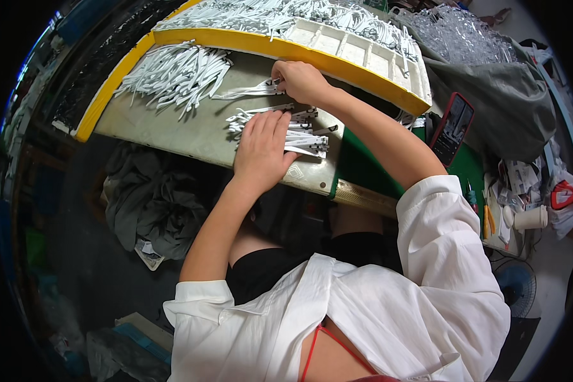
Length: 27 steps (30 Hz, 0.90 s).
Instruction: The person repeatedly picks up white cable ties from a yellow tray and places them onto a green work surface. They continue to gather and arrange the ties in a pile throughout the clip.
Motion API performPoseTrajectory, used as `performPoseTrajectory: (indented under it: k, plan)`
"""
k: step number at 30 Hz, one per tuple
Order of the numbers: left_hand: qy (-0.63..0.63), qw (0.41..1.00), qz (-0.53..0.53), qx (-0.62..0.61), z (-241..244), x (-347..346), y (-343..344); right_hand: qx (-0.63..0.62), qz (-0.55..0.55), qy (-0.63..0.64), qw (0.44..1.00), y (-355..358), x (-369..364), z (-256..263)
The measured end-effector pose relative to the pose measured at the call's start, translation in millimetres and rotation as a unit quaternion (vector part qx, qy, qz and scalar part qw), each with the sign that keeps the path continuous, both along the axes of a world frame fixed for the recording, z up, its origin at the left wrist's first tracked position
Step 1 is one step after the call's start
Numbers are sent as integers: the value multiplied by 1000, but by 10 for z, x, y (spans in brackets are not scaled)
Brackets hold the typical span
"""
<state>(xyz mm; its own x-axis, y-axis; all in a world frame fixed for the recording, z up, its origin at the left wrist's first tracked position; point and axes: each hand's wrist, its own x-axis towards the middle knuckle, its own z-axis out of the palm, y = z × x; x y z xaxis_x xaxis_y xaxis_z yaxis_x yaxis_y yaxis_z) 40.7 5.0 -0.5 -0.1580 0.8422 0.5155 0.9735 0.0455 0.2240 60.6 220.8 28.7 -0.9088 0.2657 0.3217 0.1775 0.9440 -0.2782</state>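
My left hand (pixel 261 148) lies flat, palm down, over a bundle of slim white plastic pieces that look like eyeglass temples (pixel 308 142). Their dark-tipped ends stick out on the right side of the hand. Farther back, my right hand (pixel 303 82) pinches a small bunch of temples (pixel 253 91) by their dark-ended side, and the thin tips fan out to the left. A large loose heap of the same temples (pixel 176 79) rests at the left of the worktop (pixel 191 129). The fingertips of my right hand are partly hidden.
A yellow-edged barrier (pixel 248 40) runs behind the worktop, with a white compartment tray (pixel 355 47) and more temples beyond. At right are a phone (pixel 452 128), clear plastic parts (pixel 463 36), grey cloth (pixel 501 100) and orange-handled pliers (pixel 488 219). Dark cloth (pixel 153 200) hangs below left.
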Motion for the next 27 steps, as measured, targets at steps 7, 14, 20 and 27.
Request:
performPoseTrajectory:
  k: [7, 14, 20, 27]
  plan:
    - [14, 1000, 10, -19, -10, -15, -9, -10, -4, -28, 1000, -39, 32, 53]
    - [11, 1000, 10, -20, -24, -7, -14, -37, -4, -46, 998, -284, 103, 106]
    - [41, 999, 16, 9, -16, -27, -21, -89, 93, -139, 982, -89, 222, 282]
    - [9, 999, 19, -38, 10, -10, 14, 17, 76, 36, 996, -63, -78, 60]
